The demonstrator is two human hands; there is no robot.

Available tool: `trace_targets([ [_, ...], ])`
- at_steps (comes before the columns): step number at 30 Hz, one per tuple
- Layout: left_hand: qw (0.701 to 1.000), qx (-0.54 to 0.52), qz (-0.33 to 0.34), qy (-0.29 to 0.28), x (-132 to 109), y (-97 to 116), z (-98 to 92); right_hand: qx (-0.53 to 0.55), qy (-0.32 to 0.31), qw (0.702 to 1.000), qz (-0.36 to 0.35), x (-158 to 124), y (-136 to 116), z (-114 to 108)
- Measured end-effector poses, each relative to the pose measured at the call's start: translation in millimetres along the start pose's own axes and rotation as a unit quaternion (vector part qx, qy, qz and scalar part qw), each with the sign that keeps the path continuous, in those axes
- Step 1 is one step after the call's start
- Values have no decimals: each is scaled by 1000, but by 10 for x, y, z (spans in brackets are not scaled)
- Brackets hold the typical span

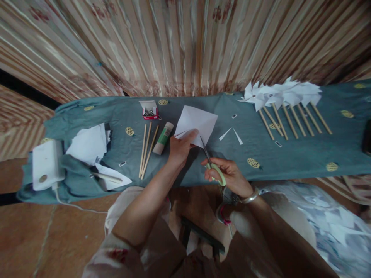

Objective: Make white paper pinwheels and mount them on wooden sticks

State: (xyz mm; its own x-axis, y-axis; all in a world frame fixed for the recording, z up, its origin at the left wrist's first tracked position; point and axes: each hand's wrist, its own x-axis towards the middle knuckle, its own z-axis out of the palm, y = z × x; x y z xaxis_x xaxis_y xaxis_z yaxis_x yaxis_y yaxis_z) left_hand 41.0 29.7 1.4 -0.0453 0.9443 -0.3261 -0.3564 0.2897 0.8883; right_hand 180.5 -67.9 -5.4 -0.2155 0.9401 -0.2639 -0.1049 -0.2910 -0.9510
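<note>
A white square of paper [197, 119] is pinched in my left hand [181, 146], thumb on top, over the middle of the cloth. My right hand [227, 173] grips scissors [218, 174] with pale green handles, their blades at the paper's near edge. Two thin white paper slivers [225, 134] lie on the cloth to the right of the sheet. Close to my left hand rests a glue stick [163, 138] with a green label. Left of it are three wooden sticks [145, 150] and a small red and white box [150, 111] holding shiny metal pieces.
Several white paper pinwheels on sticks [285, 96] lie at the right. At the left are stacked paper sheets [87, 144], a folded sheet with a pen-like tool [108, 177], and a white device [48, 164] with a cord. A curtain [185, 46] hangs behind the cloth-covered table [185, 173].
</note>
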Motion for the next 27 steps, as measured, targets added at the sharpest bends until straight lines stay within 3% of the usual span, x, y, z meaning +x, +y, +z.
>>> trace_targets([
  [27,1000,-17,14,-7,30,-37,-26,27,6,999,25,11,19,11],
])
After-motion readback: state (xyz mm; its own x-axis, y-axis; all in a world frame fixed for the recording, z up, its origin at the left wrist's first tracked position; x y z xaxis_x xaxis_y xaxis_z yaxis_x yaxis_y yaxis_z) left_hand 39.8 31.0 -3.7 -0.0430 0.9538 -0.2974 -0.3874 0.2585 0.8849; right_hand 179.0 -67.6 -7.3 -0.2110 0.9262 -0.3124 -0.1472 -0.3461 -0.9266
